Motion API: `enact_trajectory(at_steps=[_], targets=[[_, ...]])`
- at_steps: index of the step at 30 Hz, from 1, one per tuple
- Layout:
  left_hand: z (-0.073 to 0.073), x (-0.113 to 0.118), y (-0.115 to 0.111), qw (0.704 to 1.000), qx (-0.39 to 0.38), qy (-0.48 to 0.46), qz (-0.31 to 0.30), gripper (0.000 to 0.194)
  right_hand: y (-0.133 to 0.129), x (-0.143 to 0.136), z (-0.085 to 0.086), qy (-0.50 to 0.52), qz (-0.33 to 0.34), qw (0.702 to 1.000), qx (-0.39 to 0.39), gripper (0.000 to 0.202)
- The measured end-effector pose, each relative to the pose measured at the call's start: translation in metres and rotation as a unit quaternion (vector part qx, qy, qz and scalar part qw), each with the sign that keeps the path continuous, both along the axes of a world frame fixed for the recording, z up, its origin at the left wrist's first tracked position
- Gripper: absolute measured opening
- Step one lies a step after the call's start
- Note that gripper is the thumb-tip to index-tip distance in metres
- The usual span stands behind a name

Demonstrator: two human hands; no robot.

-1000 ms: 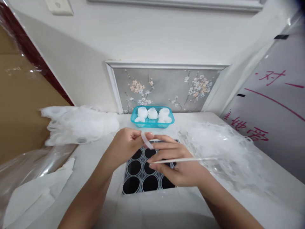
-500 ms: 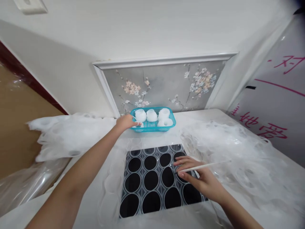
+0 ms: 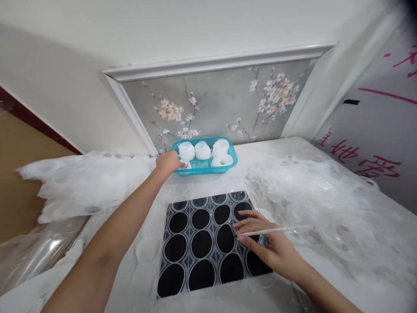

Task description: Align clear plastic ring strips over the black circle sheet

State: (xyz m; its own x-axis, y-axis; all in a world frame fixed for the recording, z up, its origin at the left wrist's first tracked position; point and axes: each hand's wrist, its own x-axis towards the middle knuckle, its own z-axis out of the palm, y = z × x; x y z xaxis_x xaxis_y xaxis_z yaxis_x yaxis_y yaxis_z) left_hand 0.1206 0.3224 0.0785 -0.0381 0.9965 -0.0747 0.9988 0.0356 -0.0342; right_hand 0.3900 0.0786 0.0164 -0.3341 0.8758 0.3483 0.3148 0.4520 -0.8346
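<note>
Stick (image 3: 260, 232), per my feed: long axis approx. L-R, far end pointing R; R hand (image 3: 272, 247) thumb/fingers clamped on it. L hand (image 3: 168, 163) at basket (image 3: 210, 171); finger closure: can't tell.

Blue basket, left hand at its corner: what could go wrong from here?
The left hand is at the near-left corner of the blue basket, close to the white ring stacks; a nudge might topple one.
The right hand holds a thin white stick whose far end points toward the loose translucent pile; it could snag there.
</note>
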Motion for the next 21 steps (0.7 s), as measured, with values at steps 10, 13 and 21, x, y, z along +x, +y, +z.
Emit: enact_trajectory(at_steps=[10,13,21], targets=[[-0.004,-0.01,0.001,0.998,0.048,0.048,0.014,0.047,0.0,-0.001,0.0,-0.012,-0.002,1.0,0.006,0.008],[-0.002,-0.014,0.002,0.997,0.059,0.041,0.021,0.053,0.0,-0.002,0.0,-0.011,0.011,1.0,0.013,0.007],[0.007,-0.019,-0.01,0.989,0.145,0.028,0.012,0.066,-0.001,0.001,0.001,0.009,-0.005,1.0,0.004,0.008]])
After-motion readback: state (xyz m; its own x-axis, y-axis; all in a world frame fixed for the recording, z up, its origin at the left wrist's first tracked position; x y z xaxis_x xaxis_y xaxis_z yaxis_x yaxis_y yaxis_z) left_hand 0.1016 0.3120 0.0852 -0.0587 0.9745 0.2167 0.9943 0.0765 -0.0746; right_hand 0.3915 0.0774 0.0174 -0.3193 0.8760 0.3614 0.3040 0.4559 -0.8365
